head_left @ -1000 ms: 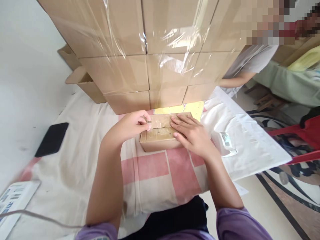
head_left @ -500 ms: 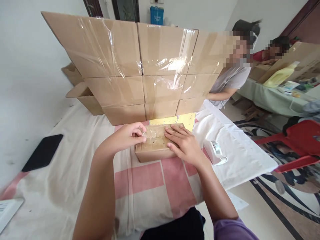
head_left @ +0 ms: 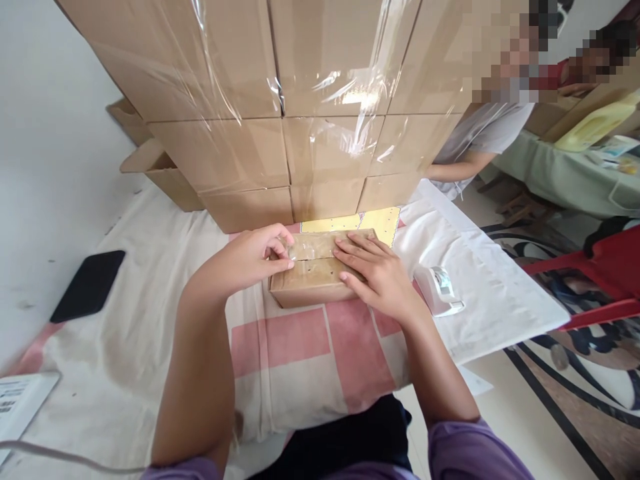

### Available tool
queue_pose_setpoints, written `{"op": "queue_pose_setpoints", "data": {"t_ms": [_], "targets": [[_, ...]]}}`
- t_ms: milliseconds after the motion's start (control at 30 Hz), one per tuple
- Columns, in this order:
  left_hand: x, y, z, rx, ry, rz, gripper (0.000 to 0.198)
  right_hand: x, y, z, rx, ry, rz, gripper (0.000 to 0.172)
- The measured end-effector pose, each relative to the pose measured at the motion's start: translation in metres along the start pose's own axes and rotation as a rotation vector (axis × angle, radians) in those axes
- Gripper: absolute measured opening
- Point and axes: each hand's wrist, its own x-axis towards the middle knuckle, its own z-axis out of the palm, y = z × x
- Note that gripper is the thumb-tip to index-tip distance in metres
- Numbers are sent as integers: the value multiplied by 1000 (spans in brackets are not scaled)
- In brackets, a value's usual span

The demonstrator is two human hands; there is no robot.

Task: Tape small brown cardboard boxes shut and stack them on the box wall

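Observation:
A small brown cardboard box [head_left: 314, 285] lies on the cloth-covered table in front of me, with shiny clear tape [head_left: 309, 248] across its top. At the box's left end, my left hand [head_left: 265, 257] is closed, thumb and fingers pinching the end of the tape. My right hand [head_left: 373, 270] rests flat on the right part of the box top, fingers spread. A white tape dispenser [head_left: 439, 291] stands to the right of that hand. Behind the box is a yellow sheet [head_left: 383, 225], partly hidden by it.
Stacked, tape-wrapped cardboard boxes [head_left: 215, 157] form a tall wall at the back. An open carton [head_left: 173, 180] stands left of it. A black phone [head_left: 89, 285] lies at left, above a white device [head_left: 25, 407]. Another person [head_left: 480, 143] is behind the stack, near a red chair [head_left: 600, 273].
My view has tilted downward, so the stack's top is out of frame and a grey cable shows at lower left. Both hands keep nearly the same places on the box.

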Motion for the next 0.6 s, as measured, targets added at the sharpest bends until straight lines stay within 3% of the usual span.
{"op": "queue_pose_setpoints", "data": {"t_ms": [600], "targets": [[0,3,6,-20,53,-24,24,0,0,1,3,23,8,40]]}}
